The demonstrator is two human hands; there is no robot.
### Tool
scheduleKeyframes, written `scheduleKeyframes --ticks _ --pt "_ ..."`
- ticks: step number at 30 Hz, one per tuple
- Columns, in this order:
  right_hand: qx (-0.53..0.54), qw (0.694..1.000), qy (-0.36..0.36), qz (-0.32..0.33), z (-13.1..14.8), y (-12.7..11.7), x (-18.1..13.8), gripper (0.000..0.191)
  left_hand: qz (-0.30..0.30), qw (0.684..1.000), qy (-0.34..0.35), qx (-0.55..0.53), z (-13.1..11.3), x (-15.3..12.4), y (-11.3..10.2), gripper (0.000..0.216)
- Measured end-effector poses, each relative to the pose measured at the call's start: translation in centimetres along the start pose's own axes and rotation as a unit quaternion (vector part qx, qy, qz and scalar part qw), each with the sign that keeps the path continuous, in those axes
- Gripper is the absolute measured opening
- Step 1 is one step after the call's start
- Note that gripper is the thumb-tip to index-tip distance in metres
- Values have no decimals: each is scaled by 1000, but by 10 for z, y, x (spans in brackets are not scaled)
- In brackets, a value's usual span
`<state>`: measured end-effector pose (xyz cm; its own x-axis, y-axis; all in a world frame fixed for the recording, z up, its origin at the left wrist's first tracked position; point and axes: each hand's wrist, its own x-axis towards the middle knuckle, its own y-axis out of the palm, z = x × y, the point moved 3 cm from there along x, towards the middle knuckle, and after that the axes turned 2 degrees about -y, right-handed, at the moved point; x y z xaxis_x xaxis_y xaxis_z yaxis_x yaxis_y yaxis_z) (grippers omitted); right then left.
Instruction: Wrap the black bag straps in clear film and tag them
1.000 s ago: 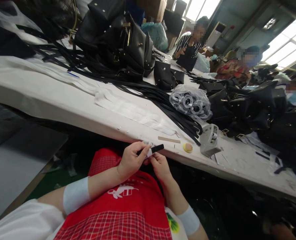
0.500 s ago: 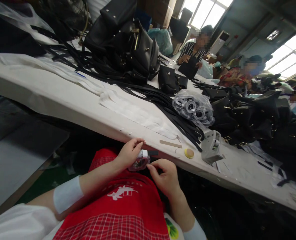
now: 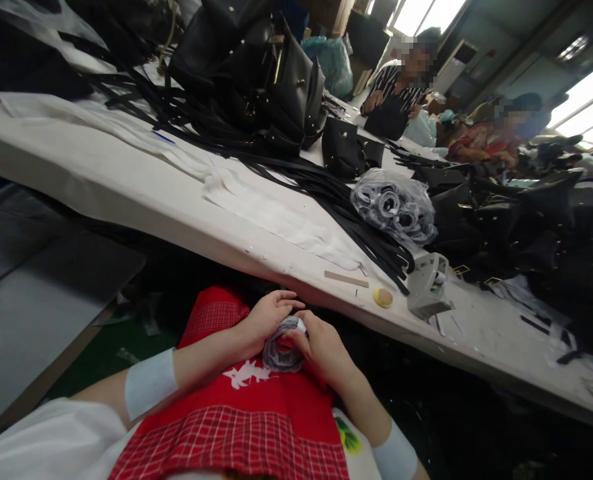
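And round it comes: half a second ago a black strip poked out between my hands toward the table (image 3: 111, 190), and now I can't see it, while the grey coil (image 3: 278, 360) shows me its open ring. I'd judge that means it's the coil being handled at this instant, turned or steadied, rather than the strip. It sits on my side of the table, below the near edge, just above the apron (image 3: 221, 427). My right hand (image 3: 329, 350) has swung in and pinches its rim between thumb and fingers, beside a white patch (image 3: 301, 325). My left hand (image 3: 269, 323) lies along the opposite rim, fingers straightened toward the table, slightly parted; where its thumb is, I can't tell. The hole faces up at me, red showing through; the coil is nearly round, its slightly longer axis slanting up rightward to the table.
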<state>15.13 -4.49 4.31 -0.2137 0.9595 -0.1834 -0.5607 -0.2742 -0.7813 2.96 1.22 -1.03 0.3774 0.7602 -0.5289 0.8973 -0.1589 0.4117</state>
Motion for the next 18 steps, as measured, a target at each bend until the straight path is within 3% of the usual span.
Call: scheduleKeyframes --ticks 9,15,18 --pt "56 995 58 -52 -9 14 -14 17 6 999 -19 31 2 1 -3 46" --pt "138 989 -9 -50 -18 2 3 32 36 997 4 71 -5 27 -7 53" --pt "81 980 -17 -181 -38 -35 13 35 21 984 100 144 -20 38 -18 51"
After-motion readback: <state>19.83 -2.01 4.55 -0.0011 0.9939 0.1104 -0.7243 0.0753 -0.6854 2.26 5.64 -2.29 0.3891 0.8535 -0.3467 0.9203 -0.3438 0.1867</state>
